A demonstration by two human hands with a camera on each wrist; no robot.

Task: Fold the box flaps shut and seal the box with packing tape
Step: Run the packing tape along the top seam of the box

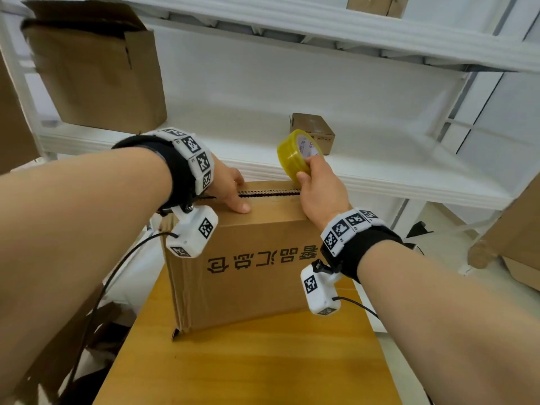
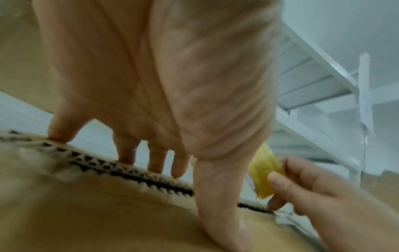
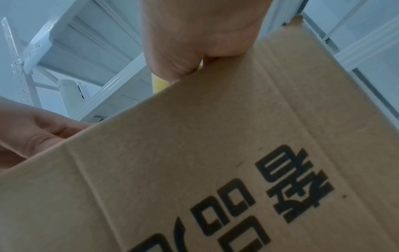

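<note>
Box (image 1: 248,258) is sitting on the wooden table (image 1: 248,369), flaps folded, seam (image 1: 271,193) gapping. Best to be pinning both flaps flat while tape goes straight along the seam. My left hand (image 1: 228,185) is pressing down, fingers (image 2: 127,150) spread, straight. My right hand (image 1: 318,191) is pinching the tape roll (image 1: 298,154) at the seam's right end.

Open shelf (image 1: 365,168) gap behind box (image 1: 248,258)
</note>
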